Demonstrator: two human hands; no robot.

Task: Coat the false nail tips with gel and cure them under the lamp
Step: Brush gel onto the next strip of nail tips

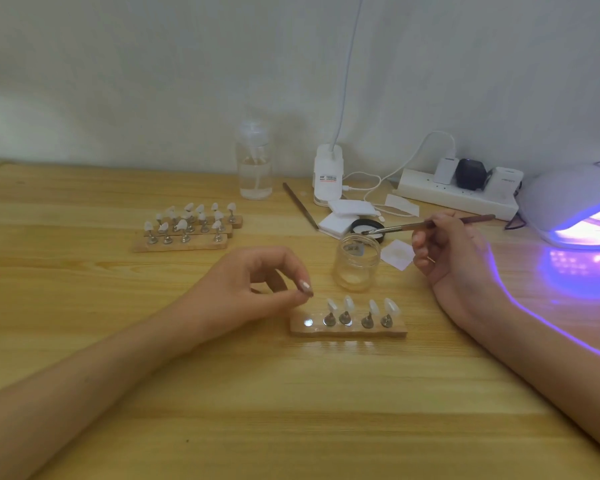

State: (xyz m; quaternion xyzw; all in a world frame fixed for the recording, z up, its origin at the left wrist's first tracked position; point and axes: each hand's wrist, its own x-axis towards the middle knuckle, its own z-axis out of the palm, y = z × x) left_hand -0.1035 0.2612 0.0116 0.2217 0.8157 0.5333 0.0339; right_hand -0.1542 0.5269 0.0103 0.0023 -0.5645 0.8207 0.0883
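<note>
left hand (257, 282) pinches nail tip (305, 285) | right hand (444, 247) grips brush (430, 226) (over jar (356, 261))

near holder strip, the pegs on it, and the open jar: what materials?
Holder strip: looks like unfinished light wood, matte with grain. Pegs: likely metal, grey cones with bright glints, each carrying a milky plastic-looking nail tip. Jar: clear and glossy, glass or hard plastic; cannot tell which.

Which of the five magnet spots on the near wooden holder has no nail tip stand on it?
The leftmost spot on the near wooden holder, just below the left hand. It is a bare metal disc; the other four carry stands.
</note>
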